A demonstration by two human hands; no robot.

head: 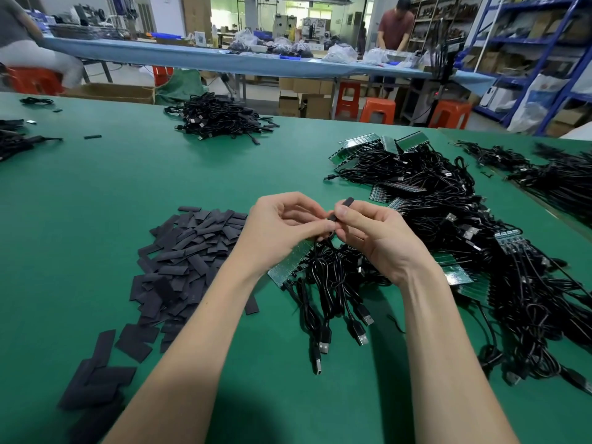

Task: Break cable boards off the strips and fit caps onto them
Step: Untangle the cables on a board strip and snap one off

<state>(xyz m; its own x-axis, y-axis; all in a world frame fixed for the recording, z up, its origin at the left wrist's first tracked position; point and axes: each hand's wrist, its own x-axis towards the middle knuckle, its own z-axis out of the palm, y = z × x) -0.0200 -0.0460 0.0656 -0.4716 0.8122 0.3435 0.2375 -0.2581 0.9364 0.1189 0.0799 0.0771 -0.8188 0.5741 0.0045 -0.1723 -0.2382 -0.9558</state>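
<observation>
The right hand (371, 238) pinches a black cap (342, 209) between thumb and forefinger, tilted upward. The left hand (282, 229), fingers curled, grips the cap's lower end where a black cable (320, 261) hangs down. Just below both hands lies a green board strip (290, 262) with USB cables. Left of them is a heap of loose black caps (189, 248); right, a large pile of cabled strips (448, 200) on the green table (160, 174).

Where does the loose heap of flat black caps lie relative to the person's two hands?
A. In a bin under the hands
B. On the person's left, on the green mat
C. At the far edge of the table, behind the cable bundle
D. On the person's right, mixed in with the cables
B. The heap of caps spreads over the green mat beside the left hand, while the cabled board strips lie by the right hand.
</observation>
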